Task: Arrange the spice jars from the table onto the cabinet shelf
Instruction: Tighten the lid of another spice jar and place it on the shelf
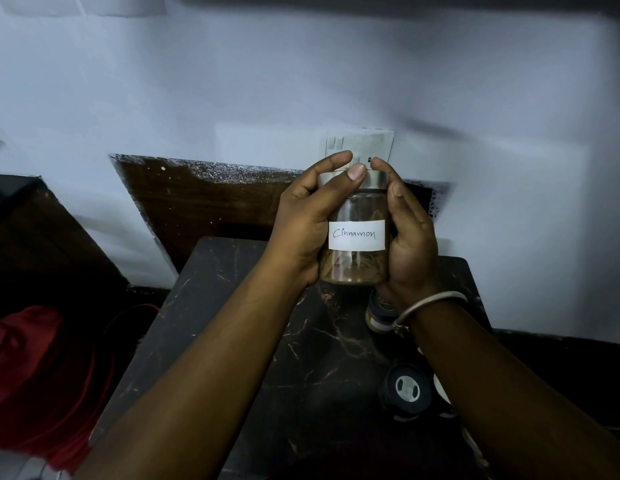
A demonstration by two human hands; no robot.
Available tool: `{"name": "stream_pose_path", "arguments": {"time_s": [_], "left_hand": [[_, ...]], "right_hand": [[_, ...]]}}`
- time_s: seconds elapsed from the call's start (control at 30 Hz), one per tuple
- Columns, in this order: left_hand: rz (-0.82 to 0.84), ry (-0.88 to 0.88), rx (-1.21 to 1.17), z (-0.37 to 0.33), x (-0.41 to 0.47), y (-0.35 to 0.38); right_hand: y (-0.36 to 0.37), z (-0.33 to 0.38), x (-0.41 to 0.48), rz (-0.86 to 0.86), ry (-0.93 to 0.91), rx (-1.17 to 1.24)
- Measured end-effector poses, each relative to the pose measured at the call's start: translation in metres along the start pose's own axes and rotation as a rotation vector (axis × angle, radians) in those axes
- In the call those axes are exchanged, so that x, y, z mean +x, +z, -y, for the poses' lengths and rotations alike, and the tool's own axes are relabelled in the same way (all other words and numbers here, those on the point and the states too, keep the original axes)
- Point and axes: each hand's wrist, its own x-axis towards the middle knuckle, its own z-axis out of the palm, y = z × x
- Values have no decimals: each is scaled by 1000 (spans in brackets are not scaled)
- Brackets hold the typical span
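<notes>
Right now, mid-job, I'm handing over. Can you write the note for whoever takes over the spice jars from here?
Left grip: fingers curled round the cinnamon jar, thumb up at its lid.
Right grip: cups the other side of the same jar.
The jar is upright, held up over the dark table.
On the table: a small jar by the right wrist and a dark-lidded jar nearer the person.
Done: cannot tell, as the cabinet shelf is out of view.
Left: shelve the cinnamon, then the jars on the table.
</notes>
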Motion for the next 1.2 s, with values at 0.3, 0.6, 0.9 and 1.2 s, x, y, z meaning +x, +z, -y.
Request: {"name": "stream_pose_path", "arguments": {"time_s": [0.3,0.6,0.9,1.2], "left_hand": [[39,88,119,-35,14,7],[86,380,249,-145,69,43],[71,568,481,-280,172,69],[-199,585,1041,-301,274,-2]], "right_hand": [[22,26,23,76,-33,-11],[92,122,106,223,-367,-564],[186,191,243,333,-448,-814],[214,132,365,248,-350,-1048]]}}
